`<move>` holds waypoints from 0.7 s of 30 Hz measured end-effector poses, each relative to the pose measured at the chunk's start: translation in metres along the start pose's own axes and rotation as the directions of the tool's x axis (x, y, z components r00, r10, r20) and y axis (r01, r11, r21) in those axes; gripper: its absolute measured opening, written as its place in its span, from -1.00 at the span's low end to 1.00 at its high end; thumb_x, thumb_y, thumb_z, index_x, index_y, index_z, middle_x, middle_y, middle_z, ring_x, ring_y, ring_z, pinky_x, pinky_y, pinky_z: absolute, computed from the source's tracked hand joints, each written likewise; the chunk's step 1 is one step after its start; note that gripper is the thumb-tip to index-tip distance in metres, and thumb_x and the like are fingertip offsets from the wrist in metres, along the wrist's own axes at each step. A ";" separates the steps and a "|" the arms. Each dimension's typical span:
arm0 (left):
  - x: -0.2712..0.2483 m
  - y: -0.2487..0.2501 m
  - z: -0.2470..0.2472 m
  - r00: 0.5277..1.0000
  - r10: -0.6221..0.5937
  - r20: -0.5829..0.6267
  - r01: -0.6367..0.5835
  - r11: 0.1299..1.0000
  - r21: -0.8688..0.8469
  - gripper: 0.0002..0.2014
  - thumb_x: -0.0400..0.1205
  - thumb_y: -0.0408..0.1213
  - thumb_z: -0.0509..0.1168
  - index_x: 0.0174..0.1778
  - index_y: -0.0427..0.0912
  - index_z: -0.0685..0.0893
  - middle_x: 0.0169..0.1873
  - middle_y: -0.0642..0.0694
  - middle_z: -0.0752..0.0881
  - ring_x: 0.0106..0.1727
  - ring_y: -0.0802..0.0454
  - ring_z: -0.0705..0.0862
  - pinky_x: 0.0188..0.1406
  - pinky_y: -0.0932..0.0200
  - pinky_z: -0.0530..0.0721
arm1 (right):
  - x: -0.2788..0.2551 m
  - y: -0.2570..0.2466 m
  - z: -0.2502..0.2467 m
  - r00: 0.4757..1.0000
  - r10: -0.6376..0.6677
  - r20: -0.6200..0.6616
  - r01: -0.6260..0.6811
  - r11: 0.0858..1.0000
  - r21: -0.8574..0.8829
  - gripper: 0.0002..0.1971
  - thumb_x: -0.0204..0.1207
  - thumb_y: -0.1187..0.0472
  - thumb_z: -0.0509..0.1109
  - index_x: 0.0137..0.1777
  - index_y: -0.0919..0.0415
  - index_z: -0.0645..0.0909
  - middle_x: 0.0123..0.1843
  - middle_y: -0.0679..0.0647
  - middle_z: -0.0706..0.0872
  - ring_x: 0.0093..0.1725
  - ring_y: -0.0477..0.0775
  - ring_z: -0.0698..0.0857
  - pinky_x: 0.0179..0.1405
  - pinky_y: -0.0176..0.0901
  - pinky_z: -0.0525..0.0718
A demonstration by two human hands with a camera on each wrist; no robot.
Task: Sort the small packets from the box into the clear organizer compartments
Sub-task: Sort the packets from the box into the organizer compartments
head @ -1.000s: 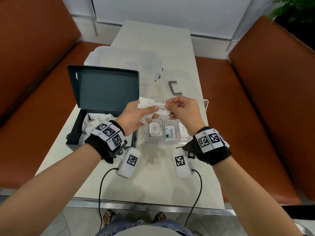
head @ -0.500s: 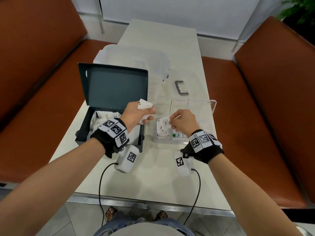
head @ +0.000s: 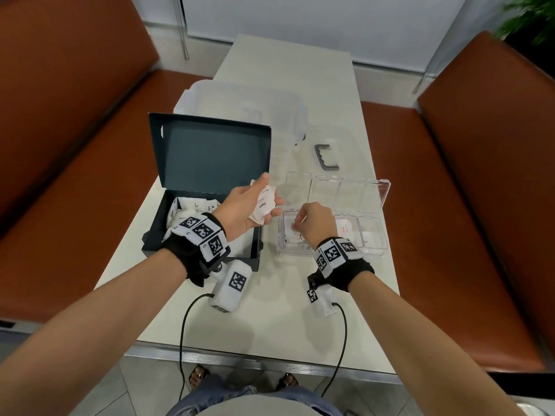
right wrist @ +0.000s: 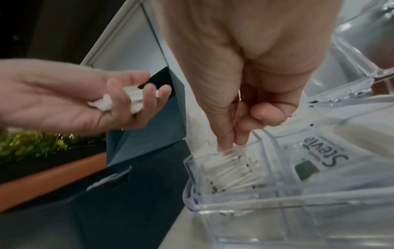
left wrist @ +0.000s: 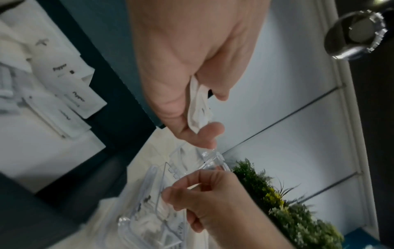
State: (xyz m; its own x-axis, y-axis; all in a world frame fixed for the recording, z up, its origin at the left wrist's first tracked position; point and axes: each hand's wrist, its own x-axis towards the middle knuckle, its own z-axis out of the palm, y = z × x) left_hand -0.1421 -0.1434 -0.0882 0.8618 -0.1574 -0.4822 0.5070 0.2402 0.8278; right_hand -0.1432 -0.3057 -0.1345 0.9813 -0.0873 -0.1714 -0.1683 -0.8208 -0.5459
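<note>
Left hand [head: 243, 211]: raised over the right edge of the open dark box [head: 210, 163], fingers curled round a small stack of white packets [head: 264, 205]. More white packets [head: 192, 207] lie inside the box.

Right hand [head: 315, 223]: lowered into the leftmost compartment of the clear organizer [head: 372, 250], fingertips [right wrist: 224, 144] pinched together and touching the upright packets there [right wrist: 230, 170]; whether they grip one cannot be told.

Neighbouring compartment: a Stevia packet [right wrist: 319, 161].

Organizer stands on the table [head: 270, 310] just right of the box.

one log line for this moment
left hand holds packets | right hand pushes packet into organizer left compartment | box open
</note>
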 end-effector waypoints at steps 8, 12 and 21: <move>0.000 0.003 0.005 0.983 -0.137 0.119 0.160 0.963 -0.216 -0.57 0.72 -0.01 0.24 0.21 -0.36 0.60 -0.09 -0.30 0.82 -0.16 -0.14 0.82 -0.33 0.13 0.79 | -0.007 -0.004 -0.026 0.963 -0.101 -0.251 0.142 0.978 0.153 -0.89 0.53 0.18 0.42 -0.13 0.22 0.68 -0.33 -0.02 0.67 -0.32 -0.07 0.60 -0.39 -0.50 0.42; 0.001 0.001 0.014 0.969 -0.136 0.207 0.190 0.943 -0.273 -0.72 0.72 -0.34 0.17 0.30 -0.40 0.50 0.06 -0.38 0.74 -0.07 -0.15 0.80 -0.04 0.00 0.81 | -0.022 -0.015 -0.042 0.940 -0.251 -0.232 0.310 0.913 0.266 -0.78 0.50 0.11 0.46 0.15 0.02 0.68 -0.17 -0.12 0.65 -0.34 -0.28 0.55 -0.32 -0.58 0.47; -0.004 0.005 0.030 0.933 -0.127 0.337 0.177 0.977 -0.122 -0.68 0.70 -0.54 0.03 0.36 -0.49 0.45 0.21 -0.45 0.67 0.06 -0.31 0.76 0.05 -0.13 0.77 | -0.014 0.004 -0.065 0.976 -0.173 -0.136 0.210 0.914 0.348 -0.89 0.44 0.22 0.54 -0.05 0.13 0.75 -0.22 -0.07 0.72 -0.31 -0.10 0.64 -0.32 -0.43 0.59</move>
State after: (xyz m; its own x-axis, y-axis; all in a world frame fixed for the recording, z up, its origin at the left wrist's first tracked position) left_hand -0.1431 -0.1707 -0.0736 0.7346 -0.5006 -0.4580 0.6495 0.3237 0.6880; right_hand -0.1520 -0.3443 -0.0811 0.9991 -0.0200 0.0386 0.0203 -0.5719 -0.8201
